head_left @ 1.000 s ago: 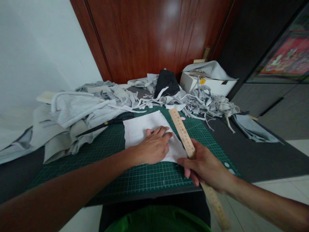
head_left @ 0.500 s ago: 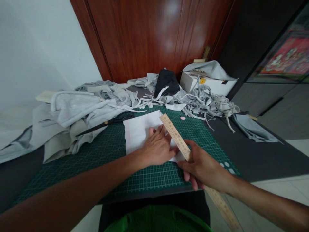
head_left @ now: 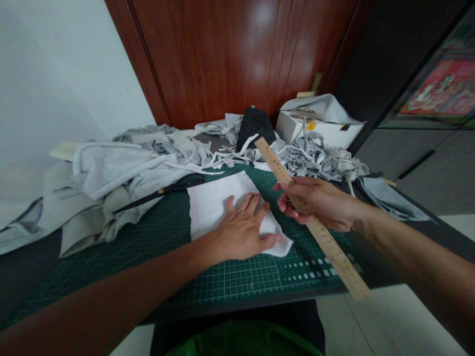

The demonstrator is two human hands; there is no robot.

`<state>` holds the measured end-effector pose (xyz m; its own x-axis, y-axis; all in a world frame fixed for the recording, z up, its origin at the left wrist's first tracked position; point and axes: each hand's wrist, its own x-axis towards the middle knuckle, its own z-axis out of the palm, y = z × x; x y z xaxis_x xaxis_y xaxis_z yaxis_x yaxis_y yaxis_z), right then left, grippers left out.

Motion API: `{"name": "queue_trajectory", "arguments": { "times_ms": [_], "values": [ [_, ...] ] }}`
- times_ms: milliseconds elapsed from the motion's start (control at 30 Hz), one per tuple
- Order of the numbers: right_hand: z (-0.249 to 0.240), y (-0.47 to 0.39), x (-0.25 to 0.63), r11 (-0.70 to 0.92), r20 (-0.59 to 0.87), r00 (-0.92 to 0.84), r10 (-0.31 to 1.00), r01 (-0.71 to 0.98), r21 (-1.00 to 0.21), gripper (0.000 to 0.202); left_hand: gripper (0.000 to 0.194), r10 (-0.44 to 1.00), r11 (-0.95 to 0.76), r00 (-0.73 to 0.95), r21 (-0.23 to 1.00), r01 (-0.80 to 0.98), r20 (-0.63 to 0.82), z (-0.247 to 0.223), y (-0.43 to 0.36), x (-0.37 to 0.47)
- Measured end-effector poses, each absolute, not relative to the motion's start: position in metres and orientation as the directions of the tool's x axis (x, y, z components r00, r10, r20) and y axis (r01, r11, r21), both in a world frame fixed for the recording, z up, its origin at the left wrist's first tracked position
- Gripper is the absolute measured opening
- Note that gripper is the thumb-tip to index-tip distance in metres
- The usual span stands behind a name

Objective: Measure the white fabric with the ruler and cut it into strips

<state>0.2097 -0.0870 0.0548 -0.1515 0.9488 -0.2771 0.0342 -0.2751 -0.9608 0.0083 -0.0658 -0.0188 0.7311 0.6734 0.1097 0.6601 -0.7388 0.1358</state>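
Cloth [head_left: 211, 200], white and wavy-edged, lies under the spread left hand [head_left: 243, 228].

At six o'clock, a creased green garment [head_left: 243, 342], with black clothing [head_left: 314, 321] showing along its upper edge and sides; the left forearm [head_left: 148, 287] toward eight o'clock and right forearm [head_left: 401, 249] toward four are bare, as are the left grip [head_left: 243, 228] and right grip [head_left: 319, 200]

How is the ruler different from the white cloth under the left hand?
The ruler is long and narrow; the white cloth is much wider. The ruler is tan with dark markings, while the white cloth has a faint pink line. The right hand grips the ruler; the left hand spreads over the white cloth. Both are being touched.
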Motion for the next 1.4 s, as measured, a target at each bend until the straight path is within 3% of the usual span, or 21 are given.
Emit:
{"name": "queue_trajectory", "arguments": {
  "times_ms": [133, 233, 433, 533, 733, 1033, 1267, 1400],
  "values": [
    [0.046, -0.079, 0.186, -0.257, -0.233, -0.16, 0.959, -0.148, -0.955, 0.017, 0.083, 0.625, -0.778, 0.775, 0.149, 0.61, 0.094, -0.019, -0.07, -0.002],
    [0.032, -0.071, 0.17, -0.268, -0.249, -0.127, 0.96, -0.168, -0.949, 0.024, 0.086, 0.598, -0.8, 0.793, 0.163, 0.578, 0.119, -0.02, -0.072, -0.008],
    [0.015, -0.053, 0.167, -0.226, -0.241, -0.15, 0.959, 0.113, -0.968, 0.027, 0.104, 0.641, -0.764, 0.752, 0.225, 0.604, 0.156, -0.024, -0.069, -0.006],
    [0.011, -0.045, 0.171, -0.198, -0.226, -0.213, 0.951, 0.145, -0.969, 0.035, 0.103, 0.657, -0.752, 0.724, 0.247, 0.611, 0.209, -0.024, -0.068, -0.006],
    [-0.005, -0.034, 0.171, -0.131, -0.169, -0.242, 0.955, 0.167, -0.977, 0.04, 0.077, 0.672, -0.737, 0.693, 0.328, 0.592, 0.26, -0.018, -0.067, -0.006],
    [-0.013, -0.037, 0.169, -0.082, -0.136, -0.206, 0.969, 0.25, -0.965, 0.04, 0.086, 0.714, -0.696, 0.668, 0.321, 0.642, 0.212, -0.022, -0.067, -0.008],
    [-0.008, -0.041, 0.164, 0.09, -0.007, -0.181, 0.983, 0.521, -0.849, 0.013, 0.128, 0.745, -0.663, 0.634, 0.332, 0.671, 0.206, -0.026, -0.065, -0.005],
    [-0.003, -0.04, 0.164, 0.168, 0.057, -0.203, 0.977, 0.582, -0.796, 0.015, 0.129, 0.759, -0.646, 0.623, 0.327, 0.69, 0.187, -0.027, -0.065, -0.005]
  ]
}}
